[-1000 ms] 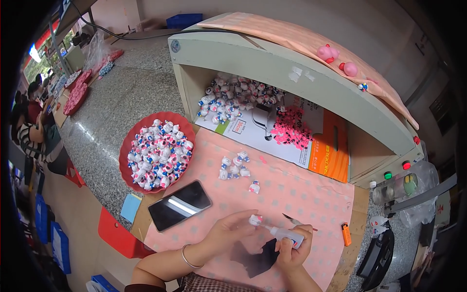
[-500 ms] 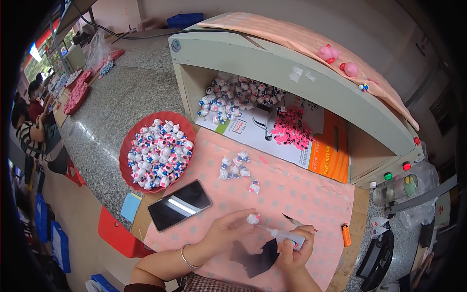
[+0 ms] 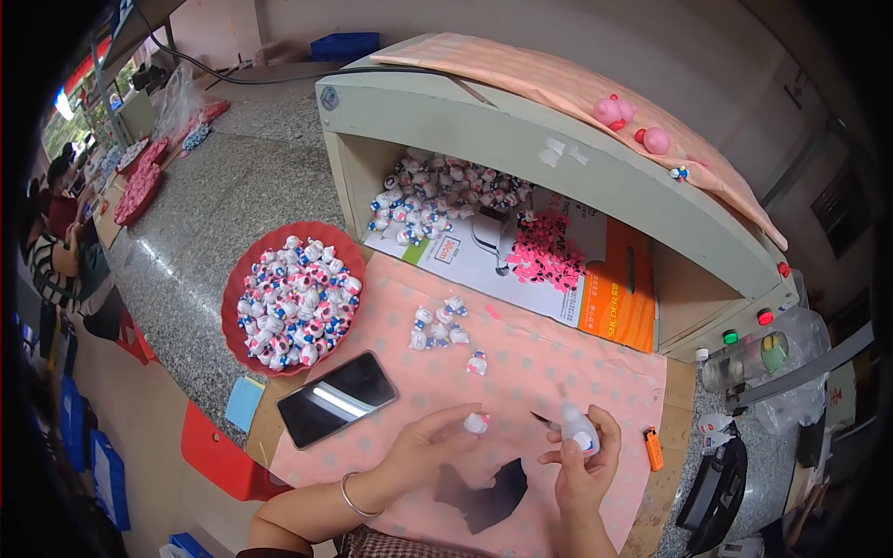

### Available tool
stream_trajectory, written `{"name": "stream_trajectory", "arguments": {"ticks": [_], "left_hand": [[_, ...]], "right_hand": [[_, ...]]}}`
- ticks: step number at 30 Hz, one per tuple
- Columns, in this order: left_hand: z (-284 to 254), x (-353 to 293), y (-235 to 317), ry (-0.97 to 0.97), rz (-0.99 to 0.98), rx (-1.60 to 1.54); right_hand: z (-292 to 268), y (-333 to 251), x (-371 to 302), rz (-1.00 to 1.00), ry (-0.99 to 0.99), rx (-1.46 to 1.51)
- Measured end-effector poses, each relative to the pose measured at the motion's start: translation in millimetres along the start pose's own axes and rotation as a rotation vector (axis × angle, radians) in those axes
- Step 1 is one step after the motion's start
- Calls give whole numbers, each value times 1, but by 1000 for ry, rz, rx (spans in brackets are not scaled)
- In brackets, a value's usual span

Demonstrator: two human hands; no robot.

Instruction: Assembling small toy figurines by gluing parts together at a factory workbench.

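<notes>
Pinched in the fingertips of my left hand [image 3: 423, 453] is a small white figurine [image 3: 476, 423] with a touch of pink. My right hand [image 3: 586, 465] grips a small white squeeze bottle [image 3: 579, 430], its thin nozzle tilted upward and apart from the figurine. A dark pointed tool [image 3: 544, 420] lies on the pink cloth behind the bottle, partly hidden. Below my hands lies a dark sheet [image 3: 493, 493]. Ahead of them are a loose group of figurines [image 3: 437, 327] and a single figurine [image 3: 477, 363].
A red bowl [image 3: 231, 316] heaped with figurines stands left, near a black phone [image 3: 337, 400] and a blue notepad [image 3: 245, 402]. The grey shelf box [image 3: 521, 139] holds more figurines and pink pieces [image 3: 549, 251]. An orange lighter [image 3: 654, 450] lies right. Other people [image 3: 65, 256] sit far left.
My right hand has drawn the squeeze bottle away to the right and turned its nozzle upward. My left hand still holds the figurine in nearly the same place. The view has shifted slightly.
</notes>
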State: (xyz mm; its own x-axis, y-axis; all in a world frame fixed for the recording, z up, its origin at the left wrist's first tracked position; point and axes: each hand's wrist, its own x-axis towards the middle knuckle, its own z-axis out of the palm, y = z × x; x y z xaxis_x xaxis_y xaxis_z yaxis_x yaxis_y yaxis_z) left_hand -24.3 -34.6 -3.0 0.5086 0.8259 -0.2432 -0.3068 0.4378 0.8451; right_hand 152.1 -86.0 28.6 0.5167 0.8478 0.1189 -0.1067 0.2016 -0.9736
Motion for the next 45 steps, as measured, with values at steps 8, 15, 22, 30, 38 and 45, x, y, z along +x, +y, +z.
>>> {"name": "stream_trajectory", "arguments": {"ticks": [8, 15, 22, 30, 38, 45], "left_hand": [[-9, -16, 16, -30, 9, 14], [-20, -22, 13, -26, 28, -26], [-31, -21, 22, -14, 15, -25], [-31, -71, 56, -59, 45, 91], [-25, -105, 37, -273, 145, 88], [-9, -125, 48, -266, -70, 6]], "right_hand": [[14, 25, 57, 40, -354, -414], [105, 66, 109, -400, -329, -1016], [104, 59, 112, -248, -479, -1076], [81, -6, -19, 319, -493, -364], [69, -39, -81, -338, -419, -646], [46, -68, -104, -178, -311, -547]]}}
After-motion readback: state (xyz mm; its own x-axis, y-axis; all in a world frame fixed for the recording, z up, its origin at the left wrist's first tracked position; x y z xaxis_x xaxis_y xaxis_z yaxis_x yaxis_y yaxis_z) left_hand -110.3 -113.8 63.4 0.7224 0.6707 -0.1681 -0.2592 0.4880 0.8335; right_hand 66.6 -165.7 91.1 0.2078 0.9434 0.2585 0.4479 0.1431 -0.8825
